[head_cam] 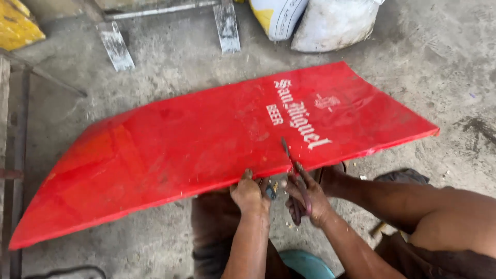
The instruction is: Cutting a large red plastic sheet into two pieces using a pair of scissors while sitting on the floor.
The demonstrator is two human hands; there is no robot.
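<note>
Red sheet (206, 150) flat on concrete floor (444, 67), long, white lettering near right end. My left hand (250, 195) clamped on near edge, fingers curled under. My right hand (306, 200) wrapped tight round snips (292, 168), blades biting into sheet edge just beside left hand. Sacks (315, 20) beyond far edge. Metal legs (116, 46) top left.

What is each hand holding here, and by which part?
The right hand holds metal shears by the handles, blades in the red sheet. The left hand grips that sheet's near edge.
</note>
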